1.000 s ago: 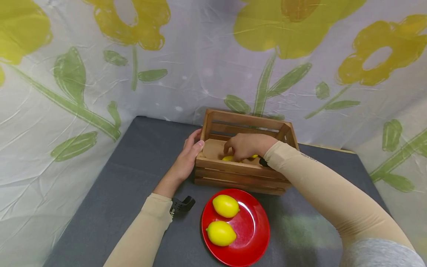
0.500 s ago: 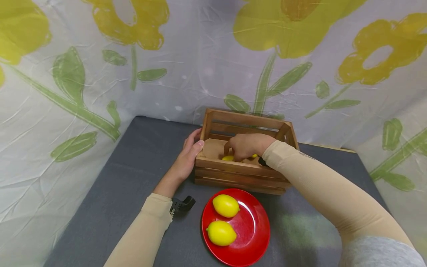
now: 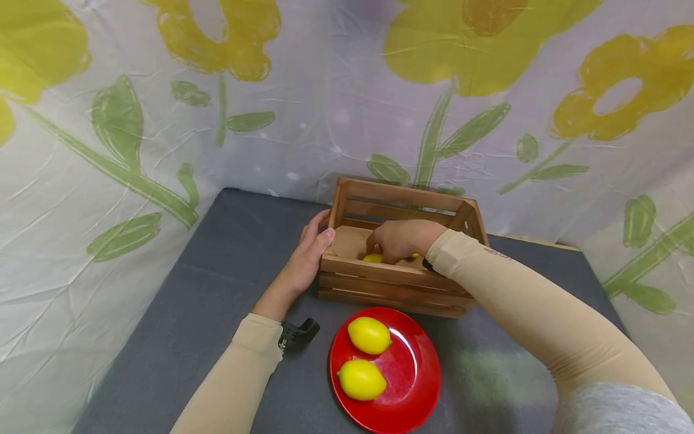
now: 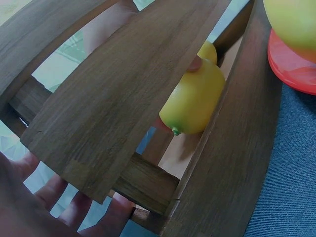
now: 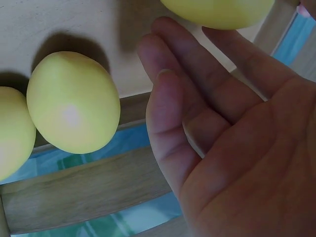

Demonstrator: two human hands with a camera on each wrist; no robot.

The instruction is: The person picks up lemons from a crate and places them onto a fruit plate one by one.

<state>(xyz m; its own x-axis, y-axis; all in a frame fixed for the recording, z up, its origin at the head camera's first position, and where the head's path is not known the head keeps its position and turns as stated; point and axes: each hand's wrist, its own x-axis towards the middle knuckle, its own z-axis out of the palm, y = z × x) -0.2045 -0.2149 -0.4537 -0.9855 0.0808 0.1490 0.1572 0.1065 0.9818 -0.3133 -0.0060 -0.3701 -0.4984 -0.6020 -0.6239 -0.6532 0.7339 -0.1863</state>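
In the head view my left hand (image 3: 303, 259) grips the left end of a slatted wooden crate (image 3: 390, 280), thumb over the rim and fingers along the outer side. My right hand (image 3: 403, 238) reaches down inside the crate. It pinches a yellow lemon (image 4: 197, 101), whose green-tipped end shows between the slats in the left wrist view. The right wrist view has that lemon (image 5: 222, 12) at its top edge, against the fingertips. Two more lemons, one nearer (image 5: 74, 103) and one cut off at the frame's edge (image 5: 10, 133), lie on the crate's floor beside the hand.
A red plate (image 3: 398, 410) stands in front of the crate, bearing an upper lemon (image 3: 368, 335) and a lower lemon (image 3: 362, 380) on its left half. The dark grey table (image 3: 228, 253) ends at a flower-patterned curtain (image 3: 303, 144) just behind the crate.
The head view has shifted very slightly. Both hands keep their places, the left on the crate's end and the right inside it; crate, plate and lemons stay put.
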